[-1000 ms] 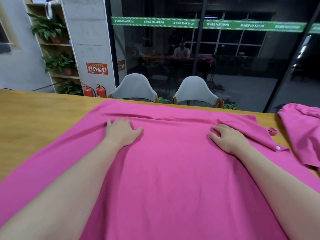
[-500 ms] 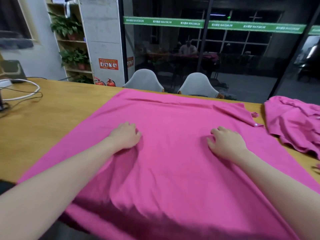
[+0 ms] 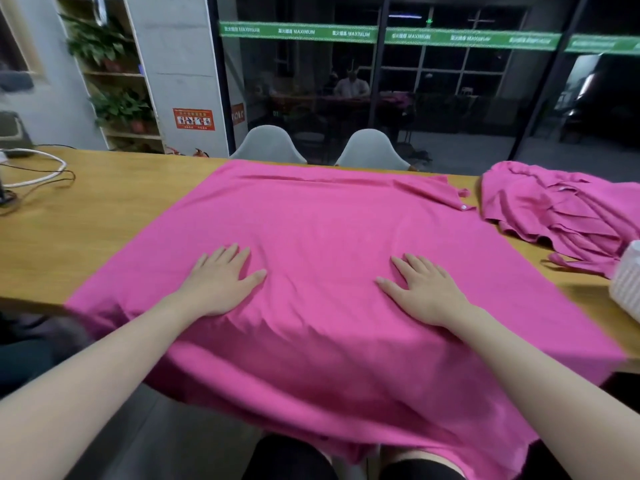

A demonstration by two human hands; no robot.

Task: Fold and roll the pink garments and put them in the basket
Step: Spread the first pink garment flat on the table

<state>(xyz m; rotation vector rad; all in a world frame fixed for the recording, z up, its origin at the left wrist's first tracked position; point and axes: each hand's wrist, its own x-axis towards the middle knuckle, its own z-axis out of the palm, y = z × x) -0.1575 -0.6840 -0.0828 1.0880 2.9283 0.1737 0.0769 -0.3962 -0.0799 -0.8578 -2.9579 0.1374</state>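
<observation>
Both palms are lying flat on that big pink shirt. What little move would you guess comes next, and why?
Probably grip one side edge and fold it inward: the large pink garment lies spread and smooth on the wooden table, with the left hand and right hand flat on it.

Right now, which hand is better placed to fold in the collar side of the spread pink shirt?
Right hand: it lies flat on the spread pink shirt nearer the buttoned collar at the far right. The left hand would have to cross over.

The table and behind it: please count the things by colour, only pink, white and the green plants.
Pink: 2, the spread garment and the garment pile
White: 4, two chairs, cable, basket
Green: 2, shelf plants
Total: 8
</observation>
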